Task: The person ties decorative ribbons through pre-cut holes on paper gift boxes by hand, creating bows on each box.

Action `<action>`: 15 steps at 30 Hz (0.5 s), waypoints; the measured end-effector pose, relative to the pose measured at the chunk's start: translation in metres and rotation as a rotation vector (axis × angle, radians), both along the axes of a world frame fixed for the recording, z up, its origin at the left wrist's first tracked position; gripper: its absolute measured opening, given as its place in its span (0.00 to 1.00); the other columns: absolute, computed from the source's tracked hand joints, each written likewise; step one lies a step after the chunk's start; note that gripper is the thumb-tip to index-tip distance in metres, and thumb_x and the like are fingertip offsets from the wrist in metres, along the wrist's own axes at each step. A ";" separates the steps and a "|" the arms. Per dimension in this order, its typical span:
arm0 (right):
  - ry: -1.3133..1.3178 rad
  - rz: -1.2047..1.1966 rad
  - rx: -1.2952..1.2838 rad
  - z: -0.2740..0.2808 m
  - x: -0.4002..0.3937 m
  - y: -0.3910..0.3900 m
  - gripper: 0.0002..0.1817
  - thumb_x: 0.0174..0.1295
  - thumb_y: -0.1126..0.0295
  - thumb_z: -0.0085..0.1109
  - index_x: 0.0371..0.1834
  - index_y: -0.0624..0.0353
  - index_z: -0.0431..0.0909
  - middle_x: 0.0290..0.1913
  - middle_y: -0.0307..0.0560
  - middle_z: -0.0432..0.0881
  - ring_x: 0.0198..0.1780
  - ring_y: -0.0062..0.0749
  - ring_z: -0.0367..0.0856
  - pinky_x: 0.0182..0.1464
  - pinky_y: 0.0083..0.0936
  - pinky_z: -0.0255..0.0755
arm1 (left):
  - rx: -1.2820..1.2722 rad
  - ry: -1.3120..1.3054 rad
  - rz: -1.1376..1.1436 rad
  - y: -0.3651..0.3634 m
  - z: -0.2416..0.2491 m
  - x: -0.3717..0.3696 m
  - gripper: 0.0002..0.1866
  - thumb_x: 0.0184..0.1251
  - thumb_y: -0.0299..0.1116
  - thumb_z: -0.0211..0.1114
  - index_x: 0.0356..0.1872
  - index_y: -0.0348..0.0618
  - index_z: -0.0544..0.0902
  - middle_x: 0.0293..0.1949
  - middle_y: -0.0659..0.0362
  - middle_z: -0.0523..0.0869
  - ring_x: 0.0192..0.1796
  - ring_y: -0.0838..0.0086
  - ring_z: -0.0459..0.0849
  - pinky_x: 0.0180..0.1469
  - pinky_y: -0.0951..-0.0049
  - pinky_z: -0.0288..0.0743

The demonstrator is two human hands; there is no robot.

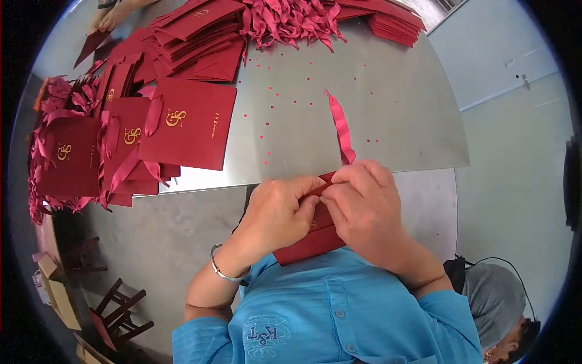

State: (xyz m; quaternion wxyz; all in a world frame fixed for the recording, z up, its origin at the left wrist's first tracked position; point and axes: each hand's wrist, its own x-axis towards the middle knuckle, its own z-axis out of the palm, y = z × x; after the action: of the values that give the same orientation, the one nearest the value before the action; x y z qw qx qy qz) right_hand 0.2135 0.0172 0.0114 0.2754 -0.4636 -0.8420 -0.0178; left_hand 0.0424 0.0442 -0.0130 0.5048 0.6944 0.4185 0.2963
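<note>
A dark red paper gift bag (pixel 312 247) lies tilted in front of my body, below the table's near edge. My left hand (pixel 276 212) pinches its upper edge, thumb and forefinger pressed together. Right beside it, my right hand (pixel 367 209) is closed on the same edge, with its fingertips almost meeting the left ones. A pink ribbon (pixel 341 124) stretches from behind my right hand up across the tabletop. Whether it passes through the bag is hidden by my fingers.
The metal table (pixel 418 133) has small red paper dots scattered on it. Finished-looking red bags with ribbon handles (pixel 191 124) pile up at left. Flat red bags (pixel 200 36) and a heap of pink ribbons (pixel 291 21) lie at the back. Another person's hand (pixel 112 18) shows top left; someone sits lower right.
</note>
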 end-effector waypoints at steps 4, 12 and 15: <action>0.223 0.136 -0.252 0.007 0.007 0.007 0.08 0.48 0.78 0.66 0.33 0.58 0.81 0.36 0.43 0.80 0.38 0.40 0.77 0.41 0.32 0.70 | -0.002 0.019 0.013 -0.001 0.000 0.000 0.10 0.61 0.18 0.59 0.43 0.34 0.84 0.31 0.53 0.88 0.34 0.79 0.85 0.37 0.76 0.80; 0.406 0.164 -0.911 0.009 0.031 0.052 0.06 0.57 0.78 0.61 0.38 0.61 0.79 0.30 0.38 0.82 0.30 0.19 0.78 0.34 0.21 0.70 | 0.141 -0.007 0.078 -0.010 -0.003 0.005 0.16 0.55 0.23 0.66 0.44 0.40 0.73 0.32 0.50 0.87 0.34 0.53 0.86 0.35 0.60 0.78; 0.324 0.244 -1.242 0.020 0.033 0.076 0.08 0.57 0.79 0.60 0.41 0.63 0.78 0.30 0.36 0.83 0.30 0.15 0.77 0.35 0.18 0.70 | 0.225 0.034 0.055 -0.012 -0.003 0.006 0.18 0.53 0.23 0.67 0.43 0.41 0.71 0.31 0.52 0.86 0.34 0.54 0.86 0.34 0.61 0.77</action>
State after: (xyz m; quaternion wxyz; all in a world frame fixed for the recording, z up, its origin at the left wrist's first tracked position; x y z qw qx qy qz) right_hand 0.2466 0.0932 0.0313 0.0799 -0.4343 -0.6900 0.5735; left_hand 0.0487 0.0323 -0.0157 0.4081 0.7401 0.4099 0.3431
